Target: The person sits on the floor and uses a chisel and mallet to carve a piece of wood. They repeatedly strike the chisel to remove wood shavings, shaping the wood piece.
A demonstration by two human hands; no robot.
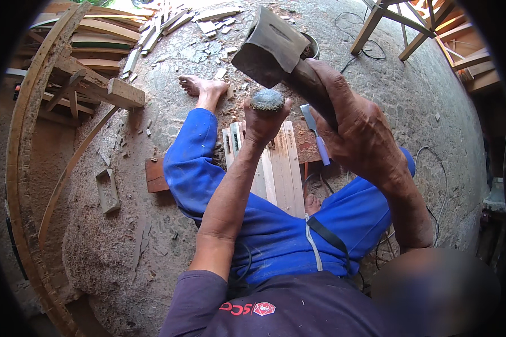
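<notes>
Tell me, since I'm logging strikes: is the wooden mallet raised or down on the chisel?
Raised: the wooden mallet in the right hand sits clear above the chisel's rounded top.

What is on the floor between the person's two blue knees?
In the head view, pale wooden slats lie between the knees, with a blue-handled chisel beside them.

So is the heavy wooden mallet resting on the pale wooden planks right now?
No, the right hand holds the heavy wooden mallet raised above the pale wooden planks.
</notes>
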